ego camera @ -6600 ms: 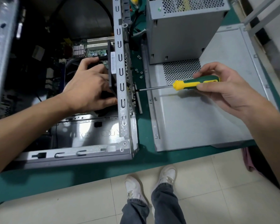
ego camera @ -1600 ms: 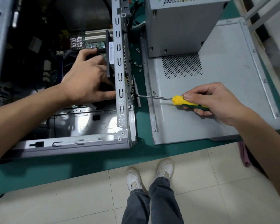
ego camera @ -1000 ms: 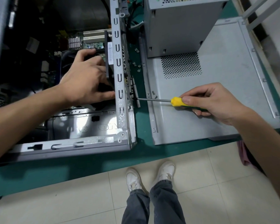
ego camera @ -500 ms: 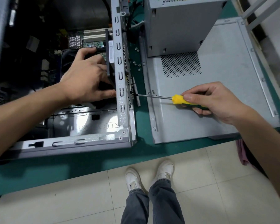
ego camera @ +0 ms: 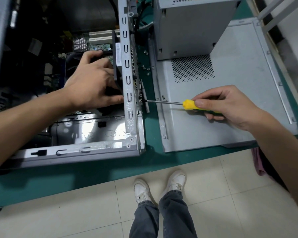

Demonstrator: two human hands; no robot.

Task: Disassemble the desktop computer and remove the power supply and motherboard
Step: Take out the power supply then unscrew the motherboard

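The open grey computer case (ego camera: 100,148) lies on the green bench at the left. Inside it, my left hand (ego camera: 91,83) grips the black case fan (ego camera: 117,66), which stands against the rear panel (ego camera: 127,69). My right hand (ego camera: 229,105) holds a yellow and green screwdriver (ego camera: 189,104); its tip touches a screw on the outside of the rear panel. The green motherboard (ego camera: 96,46) shows deep in the case behind the fan. The grey power supply (ego camera: 189,28) stands outside the case, on the removed side panel (ego camera: 230,100).
Several loose screws (ego camera: 145,67) lie on the green bench (ego camera: 76,176) between the case and the side panel. A white frame (ego camera: 275,12) stands at the far right. My legs and white shoes (ego camera: 160,188) are below the bench edge.
Since 6.6 s ago my right hand has dropped the screwdriver to a lower screw on the rear panel. Over the last second both hands have stayed almost still.
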